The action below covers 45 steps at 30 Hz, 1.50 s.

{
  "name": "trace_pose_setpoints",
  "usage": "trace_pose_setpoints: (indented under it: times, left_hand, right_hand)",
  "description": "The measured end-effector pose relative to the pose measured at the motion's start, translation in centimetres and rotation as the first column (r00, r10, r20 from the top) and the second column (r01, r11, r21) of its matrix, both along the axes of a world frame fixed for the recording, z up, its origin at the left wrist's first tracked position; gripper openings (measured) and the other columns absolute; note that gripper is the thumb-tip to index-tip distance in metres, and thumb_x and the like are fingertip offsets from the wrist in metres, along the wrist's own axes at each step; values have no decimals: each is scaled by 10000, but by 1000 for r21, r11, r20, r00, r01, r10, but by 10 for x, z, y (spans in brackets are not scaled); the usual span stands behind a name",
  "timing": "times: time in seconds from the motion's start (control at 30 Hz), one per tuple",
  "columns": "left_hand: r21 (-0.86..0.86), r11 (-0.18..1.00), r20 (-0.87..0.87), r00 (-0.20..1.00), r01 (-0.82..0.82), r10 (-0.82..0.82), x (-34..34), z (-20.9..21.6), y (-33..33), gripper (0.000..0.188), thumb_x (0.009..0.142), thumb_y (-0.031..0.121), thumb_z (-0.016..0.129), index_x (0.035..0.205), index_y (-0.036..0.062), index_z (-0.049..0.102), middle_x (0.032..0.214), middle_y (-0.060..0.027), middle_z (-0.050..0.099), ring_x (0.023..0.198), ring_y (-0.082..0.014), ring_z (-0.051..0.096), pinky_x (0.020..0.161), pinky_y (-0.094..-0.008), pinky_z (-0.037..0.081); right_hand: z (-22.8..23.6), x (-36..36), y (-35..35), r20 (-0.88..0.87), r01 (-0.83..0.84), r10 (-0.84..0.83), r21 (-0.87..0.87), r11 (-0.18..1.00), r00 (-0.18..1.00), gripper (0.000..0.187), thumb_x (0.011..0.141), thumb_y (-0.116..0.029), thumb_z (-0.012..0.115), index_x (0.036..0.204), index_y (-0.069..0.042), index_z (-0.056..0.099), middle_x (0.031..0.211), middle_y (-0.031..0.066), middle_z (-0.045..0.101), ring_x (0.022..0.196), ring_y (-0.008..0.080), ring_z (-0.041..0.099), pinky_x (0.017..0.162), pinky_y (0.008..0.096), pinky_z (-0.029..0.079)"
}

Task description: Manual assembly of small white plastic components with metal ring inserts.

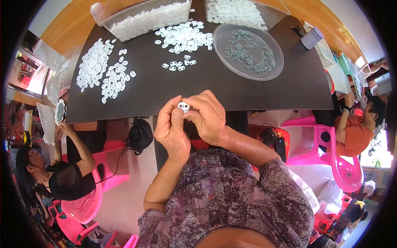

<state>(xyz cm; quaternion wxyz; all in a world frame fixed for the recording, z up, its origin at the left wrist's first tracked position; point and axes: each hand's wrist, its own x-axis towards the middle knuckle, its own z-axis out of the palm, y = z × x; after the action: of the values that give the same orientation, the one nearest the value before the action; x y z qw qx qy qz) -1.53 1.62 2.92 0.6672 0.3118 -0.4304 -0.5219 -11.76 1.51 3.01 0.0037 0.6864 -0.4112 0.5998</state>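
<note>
1. Your fingers [187,110] of both hands meet on one small white part [183,107], held just off the near edge of the bench [165,89].
2. Your left hand [171,130] is closed on the part from the left, with the thumb upright against its side.
3. Your right hand [209,118] is closed on it from the right, fingertips curled over its top. The part shows two small holes facing you.
4. Just beyond your fingers, the dark bench is bare for a stretch.
5. Farther out and straight ahead lies a loose heap of white parts [184,38], with a few stray ones [178,65] nearer to you.
6. Beyond and to the left of your fingers lie two more spreads of white parts [103,68], well apart from your hands.
7. Beyond and to the right sits a clear round tray [271,62] holding small grey-green pieces [244,51].
8. At the far edge stand two clear bins: the left bin [140,18] is filled with white parts, and the right bin [248,10] holds more of them.
9. Far right of the tray stands a small grey cup [311,38].
10. Left of you, below the bench, a person in black [62,177] sits on a pink chair [89,202].
11. Right of you, a person in orange [355,132] sits by another pink chair [331,153].
</note>
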Motion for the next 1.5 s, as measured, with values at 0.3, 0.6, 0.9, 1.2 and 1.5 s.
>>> trace_pose_setpoints:
  times: [0.3,0.6,0.9,1.2,1.5]
  left_hand:
    - [-87,996,102,995,-7,16,-17,-3,6,203,932,124,519,1048,-38,559,945,-48,583,839,-81,532,771,-225,448]
    - [-78,997,82,996,-14,20,-40,6,12,212,927,140,538,1043,-30,588,947,-38,569,844,-80,513,773,-221,428]
    - [-90,995,114,992,-46,57,-57,9,6,208,940,143,508,1046,-25,569,960,-55,586,854,-81,529,780,-225,448]
    - [-88,996,33,999,13,-11,-48,7,12,227,936,180,520,1031,-20,575,937,-38,574,841,-78,526,764,-229,447]
    - [-311,938,118,973,-152,196,-17,8,17,219,931,149,530,1022,-48,557,821,-35,523,750,-95,468,691,-229,403]
  right_hand:
    - [-1,-12,6,83,43,-38,-58,997,996,291,754,-80,684,991,39,565,837,144,595,682,260,550,575,325,455]
    - [2,-31,6,126,37,-25,-93,995,992,262,788,-111,664,973,42,558,844,144,586,685,270,545,579,329,451]
    - [7,-45,0,129,44,-34,-72,996,991,263,762,-71,663,985,18,555,847,132,581,687,263,537,575,333,441]
    - [4,-33,3,97,88,-75,-135,987,992,238,781,-87,654,966,24,556,833,135,578,675,266,540,574,333,446]
    - [11,9,12,55,88,-82,-130,988,995,170,886,-153,568,950,3,551,839,128,578,689,262,542,584,337,445]
